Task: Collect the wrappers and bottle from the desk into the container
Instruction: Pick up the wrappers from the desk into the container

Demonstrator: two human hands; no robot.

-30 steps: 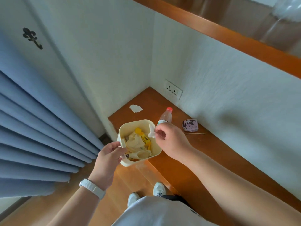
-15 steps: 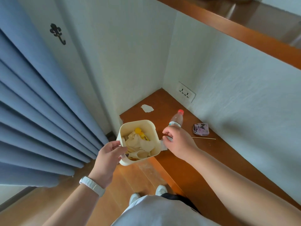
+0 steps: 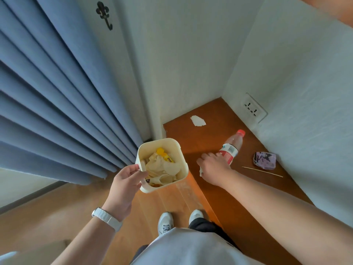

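The clear plastic bottle with a red cap lies flat on the brown wooden table, cap pointing away at the wall. The right hand is just beside its bottom end; I cannot tell if it grips anything. The left hand holds the cream plastic container. Bottle seems next: grab its middle.

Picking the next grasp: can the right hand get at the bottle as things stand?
Probably yes. The right hand is over the desk right beside the bottle, with nothing between them. One catch: a white scrap shows by its thumb, possibly held, which could hamper a full grip.
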